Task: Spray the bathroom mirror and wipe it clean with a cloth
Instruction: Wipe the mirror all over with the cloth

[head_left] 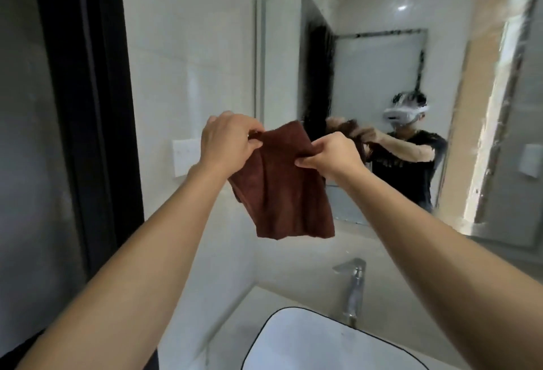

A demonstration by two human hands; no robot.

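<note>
While my left hand [227, 140] and right hand [333, 156] pinch the brown cloth's [282, 193] top edge, hanging before the wet-streaked mirror [382, 61], I judge I'm readying it; next, bunch it and press it to the glass.

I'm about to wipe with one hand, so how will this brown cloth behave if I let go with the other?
The brown cloth is probably floppy: it sags in folds below the left hand and right hand pinching its top edge. It looks light and plush, so it should bunch up easily and not slip.
</note>
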